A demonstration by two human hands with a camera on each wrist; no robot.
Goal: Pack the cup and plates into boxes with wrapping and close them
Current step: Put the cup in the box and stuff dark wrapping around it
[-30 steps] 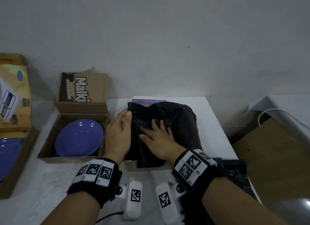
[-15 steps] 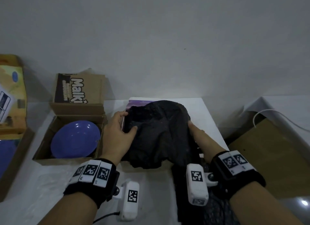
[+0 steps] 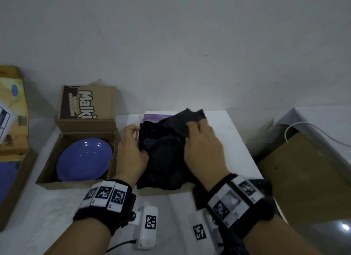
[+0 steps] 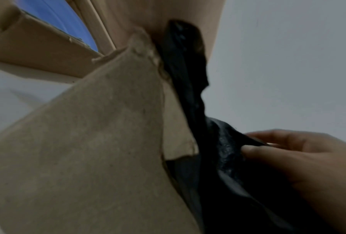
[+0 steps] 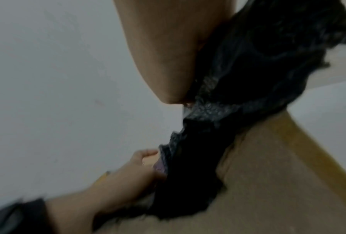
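A black cloth (image 3: 163,152) fills the open cardboard box (image 3: 163,192) at the table's middle and hides what lies under it. My left hand (image 3: 136,138) grips the cloth's left edge at the box wall, thumb on top. My right hand (image 3: 191,127) pinches a fold of the cloth at its far right corner and holds it raised. The left wrist view shows the right hand's fingers (image 4: 254,150) pinching the cloth (image 4: 188,79) beside the box flap (image 4: 88,142). A blue plate (image 3: 84,158) lies bare in the open box (image 3: 76,184) to the left.
At the far left stands a third open box (image 3: 15,188) with another blue plate (image 3: 5,178). A second dark cloth (image 3: 262,186) lies at the table's right front. Beyond the table's right edge are a brown board (image 3: 303,169) and a white cable (image 3: 303,125). The wall is close behind.
My right hand left the cloth's middle, went to its right side, then came up and took a fold at the far right corner. The left hand stayed at the left edge.
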